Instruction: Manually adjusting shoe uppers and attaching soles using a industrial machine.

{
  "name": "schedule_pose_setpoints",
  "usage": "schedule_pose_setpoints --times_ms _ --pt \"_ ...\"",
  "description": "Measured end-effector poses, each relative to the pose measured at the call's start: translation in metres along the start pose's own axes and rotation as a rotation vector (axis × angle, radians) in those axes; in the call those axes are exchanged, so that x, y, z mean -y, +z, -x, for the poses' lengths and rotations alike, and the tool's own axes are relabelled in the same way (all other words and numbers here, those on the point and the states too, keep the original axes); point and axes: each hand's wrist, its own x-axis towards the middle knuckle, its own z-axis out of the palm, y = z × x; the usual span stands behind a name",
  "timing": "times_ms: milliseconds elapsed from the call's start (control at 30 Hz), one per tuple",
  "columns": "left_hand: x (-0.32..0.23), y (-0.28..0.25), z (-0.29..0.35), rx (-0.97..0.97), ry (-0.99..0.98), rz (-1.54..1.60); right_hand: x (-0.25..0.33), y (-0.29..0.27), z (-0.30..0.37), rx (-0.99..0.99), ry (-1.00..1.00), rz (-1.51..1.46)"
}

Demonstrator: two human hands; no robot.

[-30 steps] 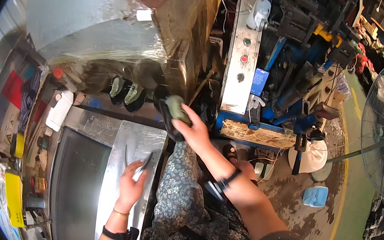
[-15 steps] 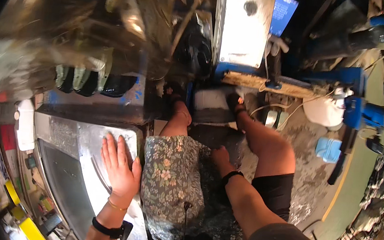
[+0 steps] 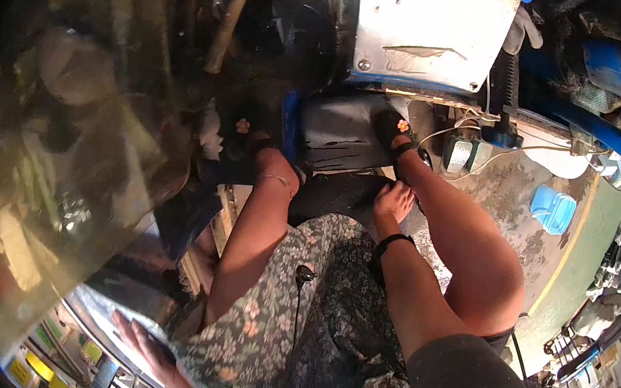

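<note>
My left hand [image 3: 153, 357] is low at the left, fingers stretched out and close together, over a shiny metal surface [image 3: 97, 303]. It holds nothing that I can see; the skirt partly covers it. Between my knees, my right hand [image 3: 393, 200] has its fingers bent down at the right end of a black padded block [image 3: 337, 199]. What they grip, if anything, is hidden. A floral apron [image 3: 300, 278] lies over my lap, with a small black clip-like piece [image 3: 305, 273] and its cord on it.
Ahead stands a machine with a pale metal panel [image 3: 431, 30]. A grey block [image 3: 341, 132] lies between my feet. On the right are a light-blue plastic tub [image 3: 553, 209], loose cables and a pedal-like box [image 3: 464, 153]. A clear plastic sheet [image 3: 55, 186] hangs at the left.
My view has shifted and my body has turned. My right hand has moved forward from the apron to the black block. My left hand has come back toward the lower edge, fingers still straight.
</note>
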Motion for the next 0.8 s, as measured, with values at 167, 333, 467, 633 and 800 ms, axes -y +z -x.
schedule_pose_setpoints --times_ms 167,333,467,633,800 --pt "0.007 0.003 0.001 -0.025 0.055 -0.117 0.059 -0.029 0.010 0.596 -0.651 0.307" --pt "0.014 -0.014 0.005 0.089 0.097 -0.088 0.096 -0.086 -0.050 0.739 -1.347 0.652" --pt "-0.028 0.035 -0.051 0.042 0.115 -0.063 0.068 -0.051 -0.150 0.881 -0.950 0.728" --pt "-0.075 0.280 -0.177 0.872 0.363 -0.687 -0.069 0.013 -0.252 0.832 -0.520 -0.156" --pt "-0.038 0.384 -0.182 1.147 0.286 -1.090 -0.129 0.021 -0.260 0.769 -0.568 0.755"
